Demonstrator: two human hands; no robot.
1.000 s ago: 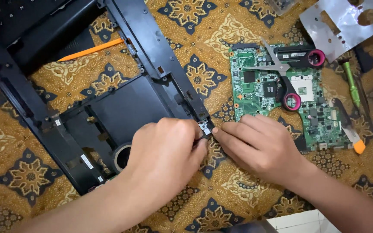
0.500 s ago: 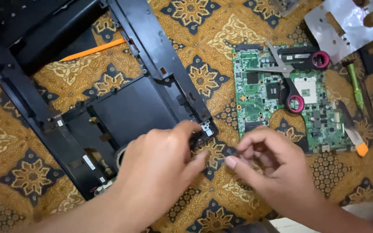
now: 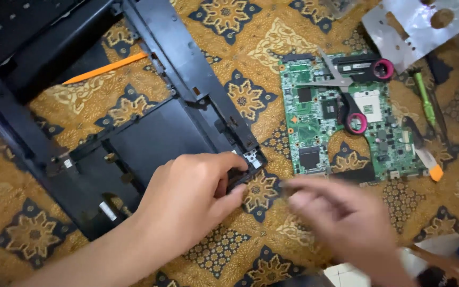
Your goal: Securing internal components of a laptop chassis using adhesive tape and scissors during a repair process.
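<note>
A black plastic laptop frame [image 3: 187,58] lies on a patterned gold and navy cloth. My left hand [image 3: 192,196] grips its near right corner, with the fingertips beside a small silver metal bracket [image 3: 252,158]. Just to the right of that corner, my right hand [image 3: 341,218] hovers above the cloth. It is motion-blurred, its fingers point left, and I cannot make out anything between them.
A green circuit board [image 3: 314,127] lies to the right with pink-handled scissors [image 3: 354,114] on top. Beyond it are a green screwdriver [image 3: 426,101], an orange-tipped tool [image 3: 430,165] and a silver metal plate [image 3: 415,26]. An orange pry stick [image 3: 104,69] lies under the frame.
My right hand has left the frame's corner and pulled back to the right and toward me. My left hand has stayed on the corner.
</note>
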